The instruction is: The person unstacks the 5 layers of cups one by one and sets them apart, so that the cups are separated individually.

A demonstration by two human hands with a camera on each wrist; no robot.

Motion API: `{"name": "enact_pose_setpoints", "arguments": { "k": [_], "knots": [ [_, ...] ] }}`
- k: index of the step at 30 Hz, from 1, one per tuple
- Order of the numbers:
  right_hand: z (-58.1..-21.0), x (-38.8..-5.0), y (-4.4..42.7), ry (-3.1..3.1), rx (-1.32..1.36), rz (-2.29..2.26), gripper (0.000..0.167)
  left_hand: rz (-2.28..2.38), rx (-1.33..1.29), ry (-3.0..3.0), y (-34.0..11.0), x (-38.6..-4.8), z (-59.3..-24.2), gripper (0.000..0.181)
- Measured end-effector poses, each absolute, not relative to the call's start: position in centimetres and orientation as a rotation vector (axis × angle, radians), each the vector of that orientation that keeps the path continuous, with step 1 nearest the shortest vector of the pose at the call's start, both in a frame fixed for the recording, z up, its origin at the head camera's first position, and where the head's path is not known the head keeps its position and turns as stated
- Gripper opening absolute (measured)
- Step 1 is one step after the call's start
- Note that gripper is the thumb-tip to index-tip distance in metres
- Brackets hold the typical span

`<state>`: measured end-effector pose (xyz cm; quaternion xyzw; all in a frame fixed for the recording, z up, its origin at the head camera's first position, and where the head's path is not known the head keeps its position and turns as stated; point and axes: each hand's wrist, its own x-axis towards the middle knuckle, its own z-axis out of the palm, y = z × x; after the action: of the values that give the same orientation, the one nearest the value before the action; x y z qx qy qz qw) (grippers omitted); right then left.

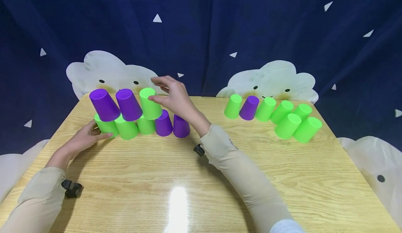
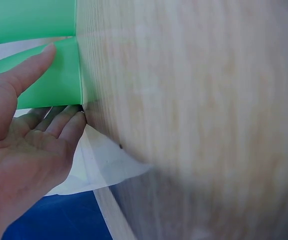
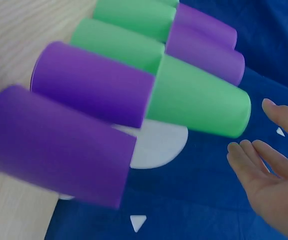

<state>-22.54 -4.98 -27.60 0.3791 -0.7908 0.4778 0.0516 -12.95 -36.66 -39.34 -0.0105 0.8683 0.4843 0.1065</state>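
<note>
On the left of the table, a lower row of upside-down cups holds an upper row of two purple cups and a green cup at its right end. My right hand is beside that upper green cup; in the right wrist view its thumb and fingers are spread, with a gap from the cup. The left hand spans the leftmost lower green cup, thumb across its front and loosely bent fingers at its outer side. Other lower cups are green and purple.
Several more upside-down cups stand at the back right, mostly green with one purple cup. A dark blue curtain with white clouds hangs behind the wooden table. A small black camera sits at the left wrist.
</note>
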Motion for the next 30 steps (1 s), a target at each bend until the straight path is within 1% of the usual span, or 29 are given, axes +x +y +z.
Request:
{"name": "enact_pose_setpoints", "arguments": {
  "k": [5,14,23,30],
  "knots": [
    [-28.2,-22.5,-6.3,-2.487,1.188,1.387,0.053,1.426,-0.018,2.561,-36.7,-13.1,-39.5,0.087],
    [-29.1,-22.7,-6.7,-2.480,1.168,1.403,0.048,1.431,-0.013,2.560,-36.6,-13.1,-39.4,0.087],
    [-29.0,-22.7,-6.6,-2.456,1.177,1.429,0.048,1.434,-0.025,2.548,-36.9,-13.1,-39.7,0.088],
    [-28.1,-22.5,-5.5,-2.397,1.165,1.497,0.047,1.436,-0.012,2.556,-36.8,-13.0,-39.5,0.087]
  ]
}}
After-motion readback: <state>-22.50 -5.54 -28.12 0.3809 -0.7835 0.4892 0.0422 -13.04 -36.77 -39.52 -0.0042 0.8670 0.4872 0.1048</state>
